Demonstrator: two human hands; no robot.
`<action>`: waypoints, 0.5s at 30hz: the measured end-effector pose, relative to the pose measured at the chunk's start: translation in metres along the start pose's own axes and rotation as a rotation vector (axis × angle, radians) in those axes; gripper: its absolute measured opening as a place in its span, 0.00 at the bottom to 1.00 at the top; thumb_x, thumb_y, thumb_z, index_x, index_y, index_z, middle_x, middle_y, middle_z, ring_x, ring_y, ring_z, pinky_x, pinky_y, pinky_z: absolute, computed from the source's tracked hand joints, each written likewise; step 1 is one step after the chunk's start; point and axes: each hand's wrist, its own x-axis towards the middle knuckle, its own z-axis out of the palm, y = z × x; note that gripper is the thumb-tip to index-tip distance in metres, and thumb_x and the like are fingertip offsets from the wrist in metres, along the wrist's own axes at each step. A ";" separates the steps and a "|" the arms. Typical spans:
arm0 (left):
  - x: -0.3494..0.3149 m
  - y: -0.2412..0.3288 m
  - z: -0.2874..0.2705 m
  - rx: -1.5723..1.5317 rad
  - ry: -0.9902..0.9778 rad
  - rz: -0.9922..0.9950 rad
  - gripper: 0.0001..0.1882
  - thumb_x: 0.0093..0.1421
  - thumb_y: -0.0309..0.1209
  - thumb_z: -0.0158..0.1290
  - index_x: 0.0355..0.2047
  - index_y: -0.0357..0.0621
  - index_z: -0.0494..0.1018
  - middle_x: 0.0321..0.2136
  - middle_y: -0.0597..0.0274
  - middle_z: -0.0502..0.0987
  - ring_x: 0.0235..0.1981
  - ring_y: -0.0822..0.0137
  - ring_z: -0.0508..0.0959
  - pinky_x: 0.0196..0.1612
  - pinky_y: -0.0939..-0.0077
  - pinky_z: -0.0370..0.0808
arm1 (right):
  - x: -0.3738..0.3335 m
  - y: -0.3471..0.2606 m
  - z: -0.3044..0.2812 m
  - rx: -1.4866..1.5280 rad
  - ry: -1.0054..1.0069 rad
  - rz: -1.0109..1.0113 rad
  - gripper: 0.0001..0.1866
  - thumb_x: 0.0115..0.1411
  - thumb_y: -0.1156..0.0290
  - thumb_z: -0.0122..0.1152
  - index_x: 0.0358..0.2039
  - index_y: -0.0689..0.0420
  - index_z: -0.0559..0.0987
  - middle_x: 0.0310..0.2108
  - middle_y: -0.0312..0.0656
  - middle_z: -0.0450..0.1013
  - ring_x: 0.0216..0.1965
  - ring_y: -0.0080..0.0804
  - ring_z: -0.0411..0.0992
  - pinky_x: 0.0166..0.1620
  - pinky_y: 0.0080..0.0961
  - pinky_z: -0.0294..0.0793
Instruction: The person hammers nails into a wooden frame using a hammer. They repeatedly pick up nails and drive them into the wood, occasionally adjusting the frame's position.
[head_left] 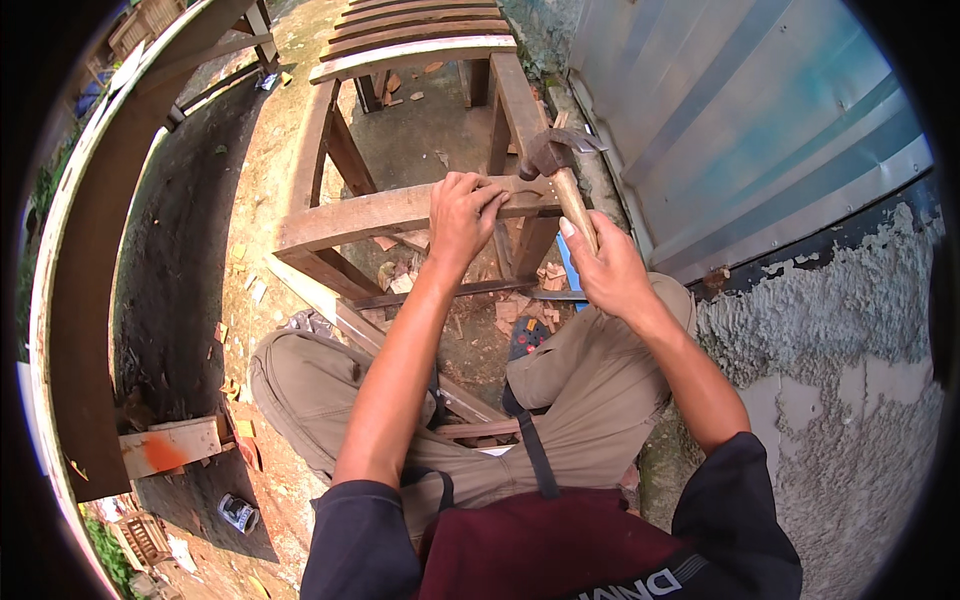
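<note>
My right hand (611, 266) grips the wooden handle of a claw hammer (576, 198). Its dark metal head is raised beside the right end of the near crosspiece (370, 214) of a wooden bench frame (312, 150). On the middle of that crosspiece rests my left hand (462, 222), its fingers curled and pinched together. Whatever those fingers hold, if anything, is too small to make out. Brown slats (415, 30) lie across the far part of the frame.
To the right stand a corrugated metal sheet (740, 110) and a rough plastered wall (830, 310). Wood scraps (515, 310) litter the ground under the frame. A long wooden structure (85, 300) runs along the left, with a can (238, 513) lying near it.
</note>
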 end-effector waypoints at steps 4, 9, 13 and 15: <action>0.000 -0.002 0.002 0.014 0.000 0.000 0.06 0.55 0.30 0.68 0.32 0.44 0.85 0.32 0.64 0.81 0.38 0.60 0.77 0.44 0.63 0.70 | -0.009 -0.005 0.008 -0.005 0.118 -0.082 0.22 0.74 0.51 0.54 0.38 0.62 0.74 0.19 0.36 0.69 0.22 0.23 0.67 0.27 0.31 0.67; -0.002 -0.004 0.000 -0.012 -0.010 0.002 0.06 0.55 0.31 0.67 0.33 0.43 0.85 0.32 0.63 0.81 0.38 0.59 0.77 0.44 0.63 0.70 | 0.001 -0.012 -0.019 -0.057 -0.051 0.102 0.22 0.74 0.51 0.53 0.41 0.62 0.74 0.19 0.35 0.69 0.18 0.24 0.64 0.25 0.30 0.66; 0.000 -0.003 0.002 0.006 -0.027 -0.008 0.07 0.56 0.31 0.67 0.33 0.44 0.86 0.32 0.64 0.81 0.38 0.59 0.77 0.44 0.62 0.70 | 0.001 -0.006 -0.012 0.037 0.062 -0.008 0.23 0.74 0.51 0.52 0.41 0.63 0.75 0.19 0.36 0.69 0.18 0.24 0.64 0.25 0.30 0.67; 0.000 -0.002 0.003 -0.014 -0.025 -0.002 0.06 0.56 0.31 0.67 0.33 0.44 0.86 0.32 0.64 0.81 0.38 0.59 0.77 0.44 0.63 0.70 | -0.002 0.004 -0.007 -0.058 0.020 -0.026 0.24 0.74 0.50 0.52 0.40 0.63 0.75 0.20 0.36 0.69 0.19 0.25 0.66 0.26 0.31 0.68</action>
